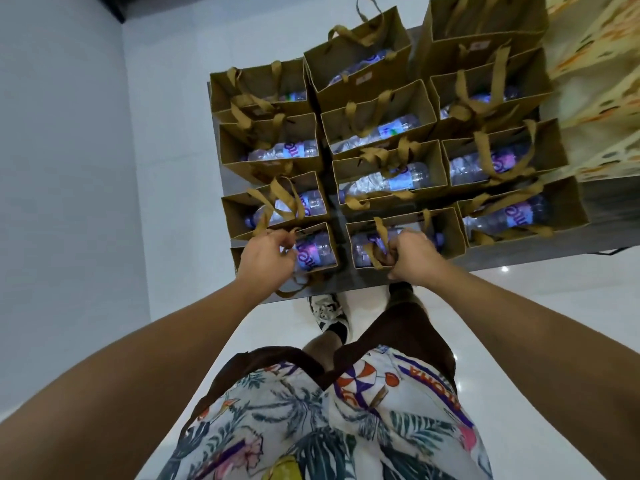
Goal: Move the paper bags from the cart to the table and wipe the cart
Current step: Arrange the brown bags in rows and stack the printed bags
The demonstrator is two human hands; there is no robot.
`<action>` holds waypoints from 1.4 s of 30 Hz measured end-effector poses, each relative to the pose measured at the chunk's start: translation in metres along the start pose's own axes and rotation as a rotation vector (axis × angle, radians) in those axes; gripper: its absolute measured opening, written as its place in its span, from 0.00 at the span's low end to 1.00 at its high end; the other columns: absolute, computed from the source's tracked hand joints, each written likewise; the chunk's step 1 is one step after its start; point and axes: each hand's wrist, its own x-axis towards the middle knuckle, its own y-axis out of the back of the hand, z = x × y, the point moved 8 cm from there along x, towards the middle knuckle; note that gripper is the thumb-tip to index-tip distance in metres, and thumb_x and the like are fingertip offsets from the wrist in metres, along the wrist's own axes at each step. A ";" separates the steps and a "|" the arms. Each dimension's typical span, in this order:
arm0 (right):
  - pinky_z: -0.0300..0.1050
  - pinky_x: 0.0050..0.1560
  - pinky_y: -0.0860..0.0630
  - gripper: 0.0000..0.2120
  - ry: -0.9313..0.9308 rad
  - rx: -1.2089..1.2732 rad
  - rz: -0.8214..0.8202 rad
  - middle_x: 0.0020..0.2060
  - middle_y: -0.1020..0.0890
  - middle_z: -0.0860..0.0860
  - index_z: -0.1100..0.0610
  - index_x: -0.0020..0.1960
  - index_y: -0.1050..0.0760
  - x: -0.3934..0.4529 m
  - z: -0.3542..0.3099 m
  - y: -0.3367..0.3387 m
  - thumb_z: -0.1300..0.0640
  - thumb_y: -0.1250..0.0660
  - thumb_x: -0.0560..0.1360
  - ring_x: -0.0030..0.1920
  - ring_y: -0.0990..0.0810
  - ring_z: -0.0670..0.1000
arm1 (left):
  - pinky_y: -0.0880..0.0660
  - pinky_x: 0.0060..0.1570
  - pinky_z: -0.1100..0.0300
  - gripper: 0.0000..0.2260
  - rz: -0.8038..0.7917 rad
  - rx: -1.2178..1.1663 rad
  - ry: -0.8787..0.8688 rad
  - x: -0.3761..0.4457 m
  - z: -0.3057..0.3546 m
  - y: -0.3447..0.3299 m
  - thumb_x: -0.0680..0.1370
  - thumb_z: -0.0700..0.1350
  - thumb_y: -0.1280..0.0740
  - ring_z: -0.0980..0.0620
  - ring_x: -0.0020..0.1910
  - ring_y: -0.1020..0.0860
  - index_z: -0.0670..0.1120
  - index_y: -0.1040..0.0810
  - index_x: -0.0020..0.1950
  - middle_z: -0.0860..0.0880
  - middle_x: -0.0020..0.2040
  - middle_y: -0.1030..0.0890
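Plain indoor room: glossy white tiled floor (540, 306), bare pale walls (62, 168).

Glossy white floor (540, 306), pale walls (62, 168)

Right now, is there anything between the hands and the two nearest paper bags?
Nothing visible. The left hand already grips the handles of the near-left bag, and the right hand grips the handles of the near-middle bag. The other bags stand behind and beside them, not in between.
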 end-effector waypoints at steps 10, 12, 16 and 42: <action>0.50 0.55 0.22 0.13 -0.064 -0.241 0.045 0.52 0.20 0.57 0.58 0.60 0.22 -0.027 0.003 0.018 0.65 0.34 0.77 0.55 0.20 0.58 | 0.24 0.55 0.57 0.11 -0.006 -0.058 -0.118 -0.002 0.030 -0.003 0.79 0.45 0.31 0.50 0.57 0.23 0.49 0.19 0.61 0.50 0.58 0.19; 0.48 0.54 0.23 0.13 -0.099 -0.276 -0.004 0.50 0.22 0.56 0.60 0.62 0.24 -0.034 0.009 0.016 0.64 0.34 0.78 0.56 0.20 0.57 | 0.25 0.54 0.58 0.10 -0.012 -0.054 -0.161 -0.002 0.039 -0.004 0.79 0.45 0.31 0.51 0.55 0.23 0.50 0.19 0.60 0.50 0.57 0.19; 0.47 0.50 0.23 0.09 -0.087 -0.228 -0.052 0.47 0.22 0.55 0.60 0.60 0.23 -0.049 0.014 0.018 0.62 0.35 0.80 0.51 0.20 0.56 | 0.23 0.53 0.53 0.09 -0.033 -0.073 -0.243 -0.003 0.065 0.001 0.78 0.44 0.31 0.49 0.53 0.22 0.48 0.18 0.58 0.49 0.53 0.19; 0.40 0.34 0.27 0.10 0.366 0.356 0.556 0.32 0.23 0.50 0.53 0.37 0.22 -0.199 -0.139 0.303 0.67 0.29 0.70 0.35 0.24 0.48 | 0.27 0.37 0.57 0.04 -0.270 -0.405 -0.497 -0.033 0.244 0.255 0.71 0.37 0.28 0.53 0.34 0.25 0.43 0.19 0.37 0.48 0.32 0.23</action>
